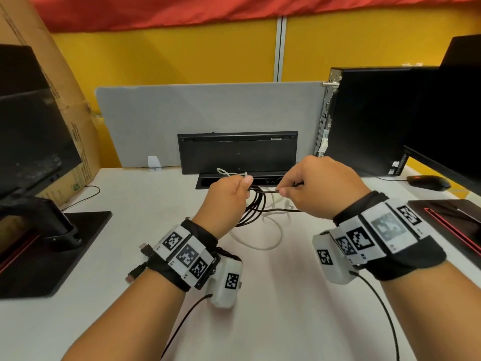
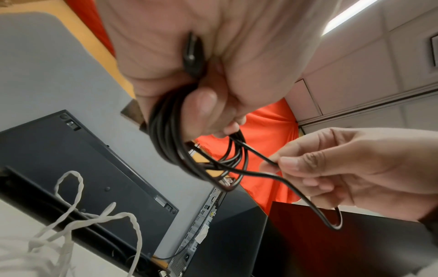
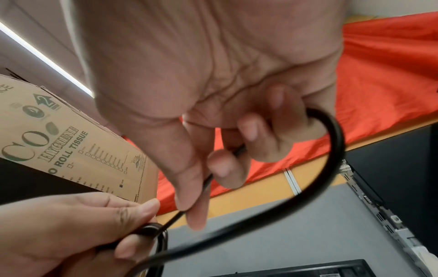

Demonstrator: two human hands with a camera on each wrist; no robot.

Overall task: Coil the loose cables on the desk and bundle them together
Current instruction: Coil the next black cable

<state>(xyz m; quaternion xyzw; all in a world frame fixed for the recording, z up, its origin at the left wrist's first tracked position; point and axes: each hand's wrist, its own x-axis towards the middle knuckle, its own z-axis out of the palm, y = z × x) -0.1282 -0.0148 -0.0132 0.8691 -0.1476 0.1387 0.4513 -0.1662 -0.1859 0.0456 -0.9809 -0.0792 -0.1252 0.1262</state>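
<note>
My left hand point(image 1: 230, 190) grips several loops of a thin black cable point(image 1: 256, 204) above the middle of the desk; the coil point(image 2: 170, 135) hangs from its curled fingers. My right hand point(image 1: 307, 187) pinches a free stretch of the same black cable point(image 3: 208, 181) between thumb and forefinger, close to the left hand point(image 3: 78, 224). A loop of it curves under the right hand point(image 2: 355, 165). A white cable point(image 1: 270, 238) lies loose on the desk beneath both hands, its twisted white strands point(image 2: 75, 211) trailing toward the keyboard.
A black keyboard point(image 1: 238, 152) leans on the grey divider point(image 1: 208, 108). A monitor on a stand point(image 1: 33, 142) and a cardboard box point(image 1: 65, 82) are at left, a computer tower point(image 1: 369, 118), second monitor point(image 1: 455, 121) and mouse point(image 1: 428, 182) at right. Black plugs point(image 1: 141, 261) lie by my left wrist.
</note>
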